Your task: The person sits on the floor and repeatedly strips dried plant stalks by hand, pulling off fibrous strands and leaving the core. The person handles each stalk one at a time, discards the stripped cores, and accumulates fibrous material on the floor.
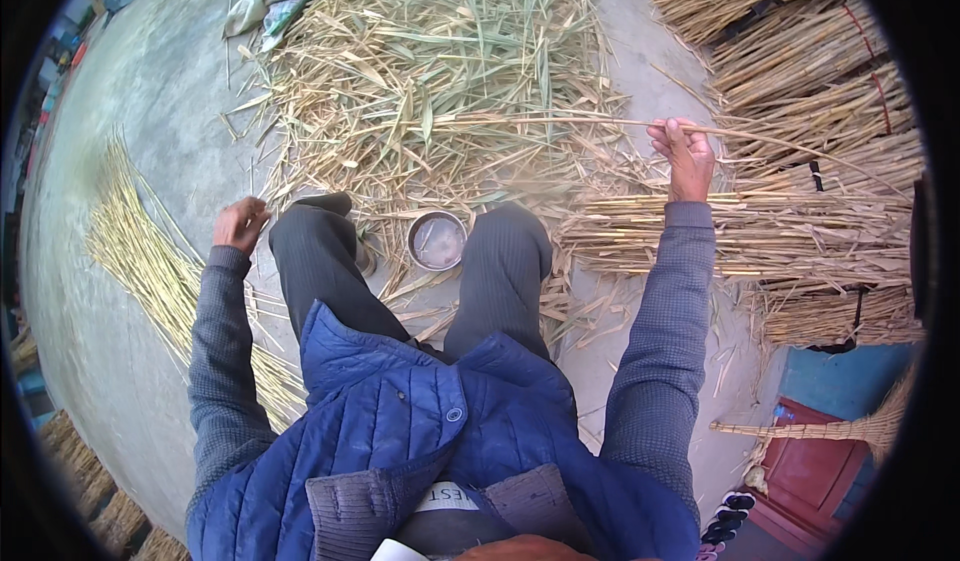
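Reed stalk (560, 120) pinched in right hand, held across the leaf pile

Right hand (686, 161): thumb and fingers pinch the stalk partway along its length. Stalk runs roughly crosswise; left end over the leaf pile (430, 71), right end over the stacked stalks (820, 216) at the person's right.
Left hand (240, 226): fingers curled, just beside the left knee (312, 246). Blurred; can't tell if it grips anything.
Round tin (410, 243) sits between the knees, loose leaf scraps around it. Slim yellowish stalks (145, 246) lie fanned on the concrete floor (185, 101), left of the left hand. Tied bundles (800, 71) upper right. Pale cloth sack (262, 3) at the pile's far left edge. Straw broom (830, 429) lower right.
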The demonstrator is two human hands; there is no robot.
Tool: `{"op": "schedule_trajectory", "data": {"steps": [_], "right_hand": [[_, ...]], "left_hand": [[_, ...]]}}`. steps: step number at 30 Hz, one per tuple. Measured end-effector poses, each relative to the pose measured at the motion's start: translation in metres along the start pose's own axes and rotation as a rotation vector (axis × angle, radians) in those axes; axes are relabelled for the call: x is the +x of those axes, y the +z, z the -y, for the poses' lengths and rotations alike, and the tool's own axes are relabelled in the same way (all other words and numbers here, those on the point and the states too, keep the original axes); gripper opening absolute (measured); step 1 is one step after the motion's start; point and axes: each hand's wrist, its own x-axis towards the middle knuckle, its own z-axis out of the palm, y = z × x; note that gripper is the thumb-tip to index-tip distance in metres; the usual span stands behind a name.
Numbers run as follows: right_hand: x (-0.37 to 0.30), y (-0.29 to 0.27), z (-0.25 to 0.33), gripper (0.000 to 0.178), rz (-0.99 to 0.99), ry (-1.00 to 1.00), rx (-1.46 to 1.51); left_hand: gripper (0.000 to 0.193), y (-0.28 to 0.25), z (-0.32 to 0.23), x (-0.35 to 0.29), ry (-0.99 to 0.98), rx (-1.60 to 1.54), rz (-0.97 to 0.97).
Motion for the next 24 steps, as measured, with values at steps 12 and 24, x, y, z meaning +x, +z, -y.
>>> {"op": "schedule_trajectory", "data": {"steps": [12, 24], "right_hand": [[-0.056, 0.251, 0.018, 0.016, 0.392, -0.115, 0.181], [-0.030, 0.254, -0.016, 0.018, 0.384, -0.051, 0.146]], "left_hand": [[0.034, 0.003, -0.154, 0.182, 0.402, -0.447, 0.126], [0.017, 0.058, -0.110, 0.199, -0.006, -1.093, 0.410]]}}
